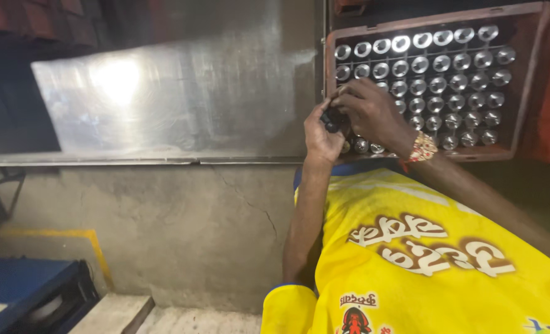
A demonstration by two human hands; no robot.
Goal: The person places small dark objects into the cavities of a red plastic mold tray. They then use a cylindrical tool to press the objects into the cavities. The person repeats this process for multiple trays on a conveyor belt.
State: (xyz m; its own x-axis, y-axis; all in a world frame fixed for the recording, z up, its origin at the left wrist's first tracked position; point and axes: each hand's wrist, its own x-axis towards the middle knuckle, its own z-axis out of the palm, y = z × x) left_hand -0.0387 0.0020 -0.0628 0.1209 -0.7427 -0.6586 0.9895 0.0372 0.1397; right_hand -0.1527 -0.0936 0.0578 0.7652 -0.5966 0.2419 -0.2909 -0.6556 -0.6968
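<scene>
Head view, looking down over a yellow shirt (423,260) toward a steel counter (163,99). Both hands meet at the near left corner of a red-brown crate (528,80) that sits on the right end of the counter. The left hand (322,133) is raised with its fingers curled around a small dark part (333,117), which lies between the two hands just over the crate's near left edge. The right hand (371,111) arches over from the right, fingers bent and closed down onto the same dark part; a beaded bracelet (422,148) circles its wrist. What the part is cannot be told, since the fingers hide most of it. The crate holds shiny metal cylinders (439,80) standing upright in close rows, their round tops catching the light; the hands cover several at the near left corner. The counter's bare steel surface shows a bright glare patch (117,77) left of centre. Below the counter's front edge stands a cracked concrete wall (188,229). At lower left a blue box (27,291) sits on the floor, with a yellow painted line (70,235) just above it and a pale slab (114,312) beside it.
</scene>
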